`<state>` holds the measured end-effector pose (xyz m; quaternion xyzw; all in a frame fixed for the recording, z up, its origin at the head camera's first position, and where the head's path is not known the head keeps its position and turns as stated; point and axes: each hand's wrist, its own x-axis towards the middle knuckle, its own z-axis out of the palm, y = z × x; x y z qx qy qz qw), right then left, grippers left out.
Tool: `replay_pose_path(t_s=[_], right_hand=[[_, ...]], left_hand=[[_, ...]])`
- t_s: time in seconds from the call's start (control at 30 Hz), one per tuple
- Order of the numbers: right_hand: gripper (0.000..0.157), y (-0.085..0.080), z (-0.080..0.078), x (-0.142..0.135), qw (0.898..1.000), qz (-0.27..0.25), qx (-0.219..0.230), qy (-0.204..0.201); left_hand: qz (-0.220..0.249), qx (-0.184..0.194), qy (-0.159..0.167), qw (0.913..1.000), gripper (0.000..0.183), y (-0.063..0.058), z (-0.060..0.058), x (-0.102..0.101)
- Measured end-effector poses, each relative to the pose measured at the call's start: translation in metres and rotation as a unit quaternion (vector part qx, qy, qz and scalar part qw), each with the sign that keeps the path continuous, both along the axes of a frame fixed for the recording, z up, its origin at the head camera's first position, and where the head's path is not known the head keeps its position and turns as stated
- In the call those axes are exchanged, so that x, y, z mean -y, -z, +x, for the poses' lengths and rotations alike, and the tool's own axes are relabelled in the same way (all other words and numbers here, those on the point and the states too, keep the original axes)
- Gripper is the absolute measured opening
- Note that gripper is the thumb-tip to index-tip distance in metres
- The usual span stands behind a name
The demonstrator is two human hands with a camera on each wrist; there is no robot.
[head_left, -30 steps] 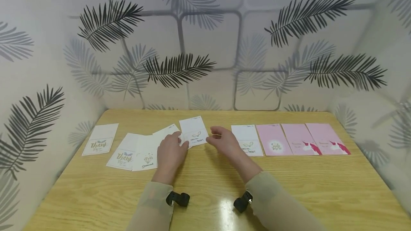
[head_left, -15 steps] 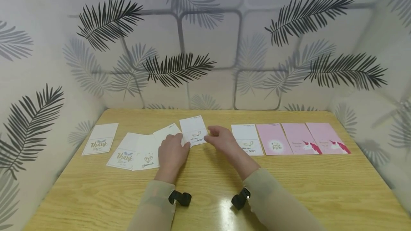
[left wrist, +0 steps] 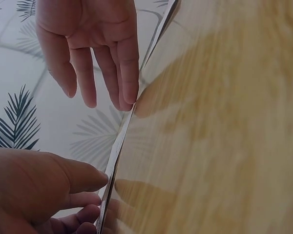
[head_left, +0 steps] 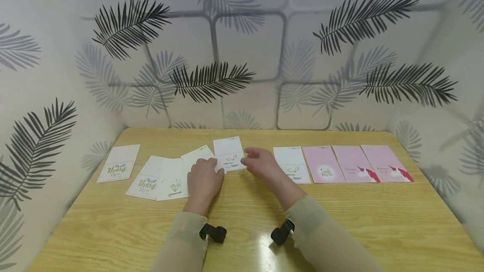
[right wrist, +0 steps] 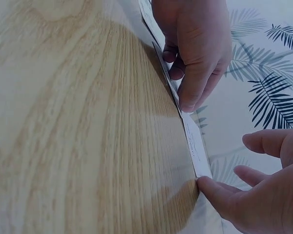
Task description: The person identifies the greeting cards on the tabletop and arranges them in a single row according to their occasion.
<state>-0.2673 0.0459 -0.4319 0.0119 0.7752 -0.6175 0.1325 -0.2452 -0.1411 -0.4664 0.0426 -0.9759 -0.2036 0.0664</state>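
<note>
A white greeting card (head_left: 230, 153) with gold wings and the word "heart" lies flat between the two hands. My left hand (head_left: 206, 180) rests palm down over a cream card (head_left: 196, 156), its thumb touching the table side of the white card's lower left corner. My right hand (head_left: 261, 163) touches that card's right edge with the thumb, its other fingers spread loosely above the table. Both hands also show close up in the left wrist view, the left hand (left wrist: 44, 187) low and the right hand (left wrist: 95, 53) above. Part of the cream card is hidden beneath my left hand.
Left of the hands lie a diamond card (head_left: 172, 184) and two "thank you" cards, one overlapped (head_left: 145, 179) and one apart (head_left: 119, 163). To the right, a second wings card (head_left: 289, 156) begins a row with several pink cards (head_left: 323, 165). Patterned walls enclose the wooden table (head_left: 242, 209).
My left hand has settled slightly right, with its fingers drawn in. My right hand has shifted slightly left against the wings card's edge. The cards barely move.
</note>
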Motion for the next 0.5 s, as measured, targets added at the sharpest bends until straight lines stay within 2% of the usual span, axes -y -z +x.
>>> replay_pose_path(t_s=[0.5], right_hand=[[0.058, -0.0031, -0.0021, 0.0004, 0.996, -0.085, 0.036, 0.009]], left_hand=[[0.005, 0.006, -0.003, 1.0000, 0.043, -0.0014, 0.0002, -0.0016]])
